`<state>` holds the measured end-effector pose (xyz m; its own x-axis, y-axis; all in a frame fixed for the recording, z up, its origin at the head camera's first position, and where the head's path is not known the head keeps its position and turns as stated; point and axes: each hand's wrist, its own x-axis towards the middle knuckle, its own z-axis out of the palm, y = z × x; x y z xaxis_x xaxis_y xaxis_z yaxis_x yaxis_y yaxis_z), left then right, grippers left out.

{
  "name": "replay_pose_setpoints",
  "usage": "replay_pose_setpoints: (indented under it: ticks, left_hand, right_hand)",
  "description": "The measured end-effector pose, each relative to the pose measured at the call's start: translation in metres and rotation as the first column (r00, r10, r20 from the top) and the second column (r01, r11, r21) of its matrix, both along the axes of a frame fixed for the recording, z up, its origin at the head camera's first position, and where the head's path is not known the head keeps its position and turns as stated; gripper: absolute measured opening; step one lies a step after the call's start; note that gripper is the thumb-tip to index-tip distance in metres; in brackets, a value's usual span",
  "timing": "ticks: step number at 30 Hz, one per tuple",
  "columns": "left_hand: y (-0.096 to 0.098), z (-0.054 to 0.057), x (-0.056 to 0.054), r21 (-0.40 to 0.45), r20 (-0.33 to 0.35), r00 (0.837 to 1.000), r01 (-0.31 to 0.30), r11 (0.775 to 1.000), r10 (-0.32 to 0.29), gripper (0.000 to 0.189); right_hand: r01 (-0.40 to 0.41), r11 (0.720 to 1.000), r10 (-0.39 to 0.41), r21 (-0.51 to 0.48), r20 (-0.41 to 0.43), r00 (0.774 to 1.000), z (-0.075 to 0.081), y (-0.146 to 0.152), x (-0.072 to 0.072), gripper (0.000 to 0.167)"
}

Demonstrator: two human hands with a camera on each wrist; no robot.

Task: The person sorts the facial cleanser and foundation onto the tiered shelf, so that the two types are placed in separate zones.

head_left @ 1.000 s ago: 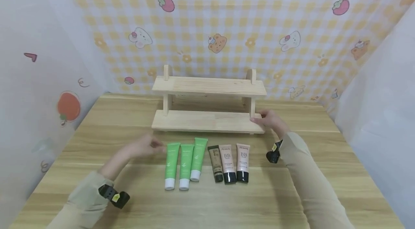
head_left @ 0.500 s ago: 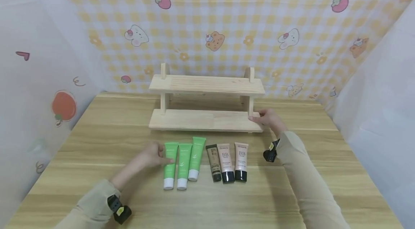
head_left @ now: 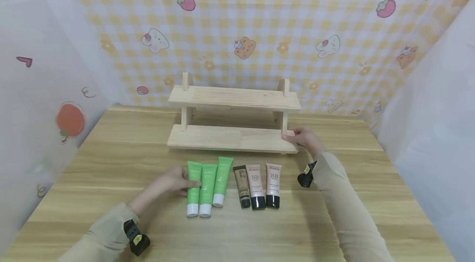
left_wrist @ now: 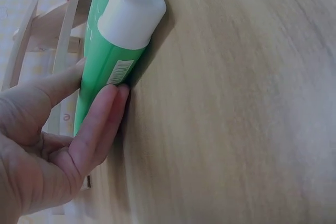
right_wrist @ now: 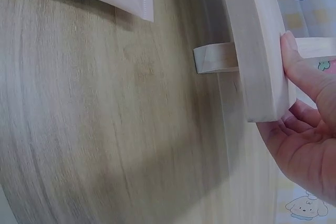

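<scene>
My left hand (head_left: 174, 181) pinches the leftmost green squeeze tube (head_left: 193, 197), thumb on its upper face and fingers against its side, in the head and left wrist views. That tube lies on the table, its white cap (left_wrist: 132, 17) toward the front. Close beside it lie a second green tube (head_left: 207, 192) and a third green tube (head_left: 222, 177), set a little farther back. My right hand (head_left: 307, 141) grips the right end of the lower board of a two-tier wooden shelf (head_left: 230, 138). In the right wrist view its thumb presses on the board (right_wrist: 262, 66), with fingers curled underneath.
Right of the green tubes lie a slim brown tube (head_left: 243, 187) and two pink BB cream tubes, one (head_left: 256, 185) leaning close to the brown one, the other (head_left: 273, 183) apart. A checked cloth (head_left: 208, 27) hangs behind the shelf. Wood-grain table (head_left: 241, 237) spreads in front.
My left hand has come from beside the leftmost green tube onto it and now pinches it. That tube sits slightly nearer the second one. My right hand keeps its grip on the shelf.
</scene>
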<state>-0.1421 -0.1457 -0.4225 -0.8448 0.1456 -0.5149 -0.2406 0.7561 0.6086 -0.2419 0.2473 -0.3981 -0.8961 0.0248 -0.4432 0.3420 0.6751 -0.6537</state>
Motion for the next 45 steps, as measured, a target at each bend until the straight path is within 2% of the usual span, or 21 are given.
replay_pose_setpoints:
  ticks: [6, 13, 19, 26, 33, 45]
  left_hand:
    - [-0.007, -0.001, 0.004, 0.052, -0.023, 1.0, 0.007, 0.999, -0.005, 0.034]
    - [-0.01, -0.004, 0.01, 0.125, -0.036, 0.999, -0.014, 0.992, 0.019, 0.032]
    - [-0.014, -0.002, 0.01, 0.17, -0.037, 0.999, 0.021, 0.985, -0.015, 0.034]
    - [-0.018, 0.009, 0.003, 0.159, -0.07, 0.994, 0.099, 0.982, -0.088, 0.035]
    - [-0.014, 0.018, -0.005, 0.17, -0.051, 0.997, 0.067, 0.983, -0.06, 0.041]
    - [-0.004, 0.04, -0.026, 0.159, -0.108, 0.991, 0.099, 0.982, -0.083, 0.049]
  right_hand:
    - [0.024, 0.999, -0.025, -0.044, -0.012, 1.0, 0.0, -0.002, 0.0, 0.076]
    - [0.032, 0.998, -0.032, -0.046, 0.008, 0.999, 0.003, -0.001, 0.003, 0.082]
    - [0.045, 0.996, -0.042, -0.078, 0.029, 0.999, 0.005, -0.002, 0.002, 0.082]
    - [0.058, 0.995, -0.055, -0.077, 0.032, 0.998, 0.004, -0.005, -0.001, 0.081]
    - [0.069, 0.996, -0.069, -0.065, -0.001, 0.998, 0.001, -0.004, -0.001, 0.078]
    - [0.052, 0.999, -0.052, 0.008, 0.014, 0.999, 0.006, -0.003, 0.001, 0.08]
